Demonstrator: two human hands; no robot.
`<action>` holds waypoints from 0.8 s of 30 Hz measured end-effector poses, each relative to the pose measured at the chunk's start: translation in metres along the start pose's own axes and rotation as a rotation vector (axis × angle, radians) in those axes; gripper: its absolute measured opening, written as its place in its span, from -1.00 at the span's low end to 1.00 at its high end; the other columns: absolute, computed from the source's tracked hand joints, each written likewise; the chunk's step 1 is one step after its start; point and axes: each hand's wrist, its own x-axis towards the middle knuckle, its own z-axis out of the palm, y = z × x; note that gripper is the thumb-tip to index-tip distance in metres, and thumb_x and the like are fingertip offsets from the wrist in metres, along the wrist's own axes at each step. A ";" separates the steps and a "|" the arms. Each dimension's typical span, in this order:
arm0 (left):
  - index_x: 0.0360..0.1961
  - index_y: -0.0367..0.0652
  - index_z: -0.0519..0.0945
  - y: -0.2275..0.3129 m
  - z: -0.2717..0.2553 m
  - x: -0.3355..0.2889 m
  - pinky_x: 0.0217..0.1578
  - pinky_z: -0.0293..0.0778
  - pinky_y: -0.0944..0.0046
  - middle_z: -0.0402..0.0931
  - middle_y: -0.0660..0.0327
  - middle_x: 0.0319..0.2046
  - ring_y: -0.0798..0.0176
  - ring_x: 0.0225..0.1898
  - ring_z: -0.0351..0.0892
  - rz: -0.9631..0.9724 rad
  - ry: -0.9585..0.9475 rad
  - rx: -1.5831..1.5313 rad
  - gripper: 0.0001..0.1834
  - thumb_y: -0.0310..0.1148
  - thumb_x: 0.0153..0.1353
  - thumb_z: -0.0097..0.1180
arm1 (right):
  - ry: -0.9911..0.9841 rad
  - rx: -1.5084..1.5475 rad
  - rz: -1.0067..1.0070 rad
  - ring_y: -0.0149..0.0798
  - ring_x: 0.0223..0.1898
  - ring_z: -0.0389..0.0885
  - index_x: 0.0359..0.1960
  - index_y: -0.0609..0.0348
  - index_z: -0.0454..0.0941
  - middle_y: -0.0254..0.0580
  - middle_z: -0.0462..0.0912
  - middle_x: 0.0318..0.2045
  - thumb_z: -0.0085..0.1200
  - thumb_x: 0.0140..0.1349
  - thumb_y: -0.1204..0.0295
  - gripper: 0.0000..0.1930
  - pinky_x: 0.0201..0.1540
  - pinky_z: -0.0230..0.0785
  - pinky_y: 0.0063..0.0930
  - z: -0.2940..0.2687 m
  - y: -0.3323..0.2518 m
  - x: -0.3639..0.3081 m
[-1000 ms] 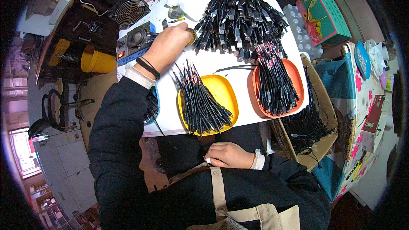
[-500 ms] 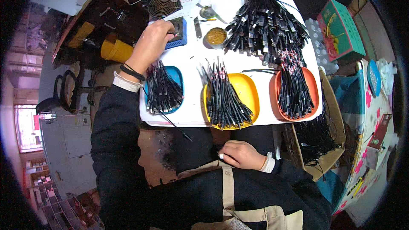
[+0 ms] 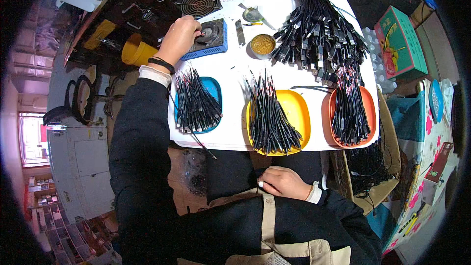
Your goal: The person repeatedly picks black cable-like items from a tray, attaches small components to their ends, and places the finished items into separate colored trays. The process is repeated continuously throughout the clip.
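My left hand point(image 3: 180, 38) is closed in a pinch at the left side of a blue box point(image 3: 208, 49) with a dark top and a round grey well. A small reddish tip, like the bare wire ends of the cables, pokes out at its fingertips; the held cable is mostly hidden. Below it, a bundle of black cables point(image 3: 197, 103) lies across a blue tray point(image 3: 212, 88). My right hand point(image 3: 284, 183) rests on my lap with curled fingers, a white wrap on one finger. What it holds, if anything, is hidden.
More cables point(image 3: 272, 118) fill a yellow tray point(image 3: 299, 113) and an orange tray point(image 3: 370, 113). A large cable pile point(image 3: 319, 39) spreads behind. A round tin point(image 3: 263, 45) of amber material stands beside the box; a fan point(image 3: 198, 4) sits beyond. A cardboard box point(image 3: 387, 186) holds cables at right.
The whole view has shifted, so the table and trays appear farther right and slightly lower. My left hand stays at the blue box, now showing more of its top. My right hand still rests on my lap.
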 end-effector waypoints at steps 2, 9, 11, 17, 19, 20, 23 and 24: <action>-0.40 -0.32 0.67 0.000 0.002 0.005 -0.18 0.50 0.03 0.54 -0.08 -0.38 -0.11 -0.26 0.58 0.016 -0.021 0.029 -0.90 -0.50 0.05 0.22 | -0.005 0.009 -0.007 -0.09 -0.35 0.57 -0.32 0.22 0.54 -0.12 0.54 -0.42 0.09 0.20 0.41 -0.87 -0.24 0.48 -0.31 0.000 0.002 0.000; -0.40 -0.33 0.67 -0.003 0.009 0.010 -0.18 0.50 0.03 0.55 -0.09 -0.39 -0.12 -0.25 0.59 -0.005 -0.060 0.056 -0.88 -0.49 0.04 0.23 | 0.023 0.027 0.004 -0.09 -0.35 0.57 -0.39 0.24 0.53 -0.12 0.54 -0.44 0.08 0.20 0.42 -0.86 -0.22 0.48 -0.29 0.000 0.000 0.000; -0.37 -0.31 0.67 -0.004 0.008 0.009 -0.19 0.48 0.02 0.55 -0.04 -0.39 -0.09 -0.27 0.58 -0.036 -0.075 0.041 -0.87 -0.51 0.02 0.25 | 0.011 0.008 0.017 -0.08 -0.35 0.57 -0.38 0.24 0.53 -0.12 0.54 -0.44 0.08 0.21 0.42 -0.87 -0.22 0.48 -0.29 -0.001 -0.002 0.000; -0.38 -0.32 0.65 0.013 -0.021 -0.007 -0.23 0.48 0.10 0.57 -0.02 -0.38 -0.09 -0.30 0.58 -0.076 0.091 -0.136 -0.86 -0.47 0.03 0.26 | 0.016 0.023 0.055 -0.04 -0.32 0.58 -0.35 0.26 0.54 -0.07 0.57 -0.41 0.08 0.22 0.42 -0.86 -0.19 0.47 -0.27 -0.001 -0.008 -0.004; -0.36 -0.31 0.65 0.031 -0.041 -0.026 -0.32 0.48 0.19 0.57 0.01 -0.41 0.03 -0.37 0.60 -0.074 0.238 -0.320 -0.86 -0.49 0.02 0.26 | 0.011 0.053 0.082 -0.02 -0.31 0.58 -0.33 0.27 0.55 -0.05 0.57 -0.39 0.08 0.22 0.43 -0.86 -0.18 0.47 -0.24 -0.004 -0.013 -0.005; -0.35 -0.31 0.65 0.044 -0.051 -0.039 -0.35 0.48 0.24 0.58 0.04 -0.42 0.10 -0.40 0.61 -0.120 0.281 -0.442 -0.85 -0.50 0.02 0.26 | 0.045 0.102 0.079 -0.01 -0.32 0.59 -0.33 0.28 0.54 -0.05 0.57 -0.40 0.07 0.22 0.44 -0.87 -0.21 0.46 -0.25 -0.007 -0.017 -0.004; -0.34 -0.33 0.64 0.088 -0.082 -0.082 -0.45 0.38 0.46 0.56 0.26 -0.48 0.45 -0.49 0.48 -0.221 0.321 -0.809 -0.88 -0.52 0.10 0.28 | 0.153 0.209 0.101 -0.04 -0.36 0.60 -0.30 0.28 0.55 -0.05 0.58 -0.40 0.06 0.22 0.47 -0.88 -0.28 0.44 -0.31 -0.022 -0.036 0.002; -0.32 -0.34 0.64 0.104 -0.092 -0.098 -0.48 0.35 0.49 0.55 0.28 -0.48 0.47 -0.51 0.45 -0.233 0.306 -0.971 -0.88 -0.51 0.13 0.27 | 0.188 0.205 0.150 -0.08 -0.37 0.60 -0.29 0.28 0.55 -0.07 0.59 -0.40 0.06 0.23 0.48 -0.88 -0.27 0.44 -0.33 -0.028 -0.043 0.007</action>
